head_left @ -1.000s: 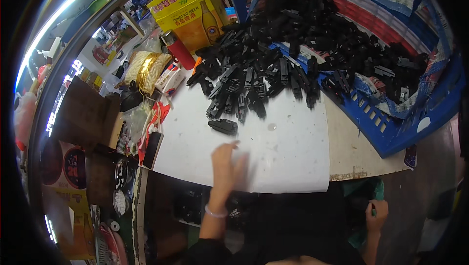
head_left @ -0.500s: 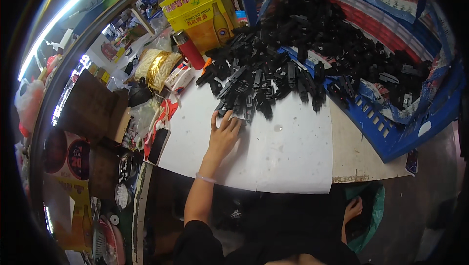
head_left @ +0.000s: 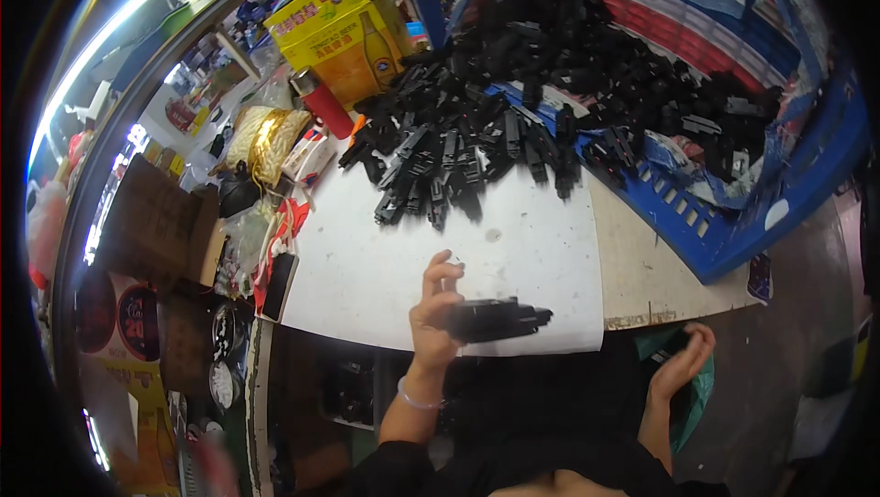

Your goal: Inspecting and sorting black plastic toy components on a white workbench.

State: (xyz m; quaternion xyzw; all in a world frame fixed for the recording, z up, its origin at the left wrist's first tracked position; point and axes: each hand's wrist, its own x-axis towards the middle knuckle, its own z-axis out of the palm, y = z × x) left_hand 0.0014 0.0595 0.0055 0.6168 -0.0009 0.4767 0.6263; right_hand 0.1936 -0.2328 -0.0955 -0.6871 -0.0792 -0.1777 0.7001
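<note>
Black plastic part (head_left: pixel 500 319) held lengthwise above near edge of white sheet (head_left: pixel 367 268), w/ left hand (head_left: pixel 435 309) fingers curled round its left end. Pile of same black parts (head_left: pixel 477 149) well beyond. Right hand (head_left: pixel 680 364) low by table edge, fingers loosely curled, holding nothing visible.

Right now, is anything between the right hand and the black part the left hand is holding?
Nothing visible. The left hand grips the black plastic part above the near edge of the white sheet. The right hand hangs lower, off the table's edge, with only open space between them.
</note>
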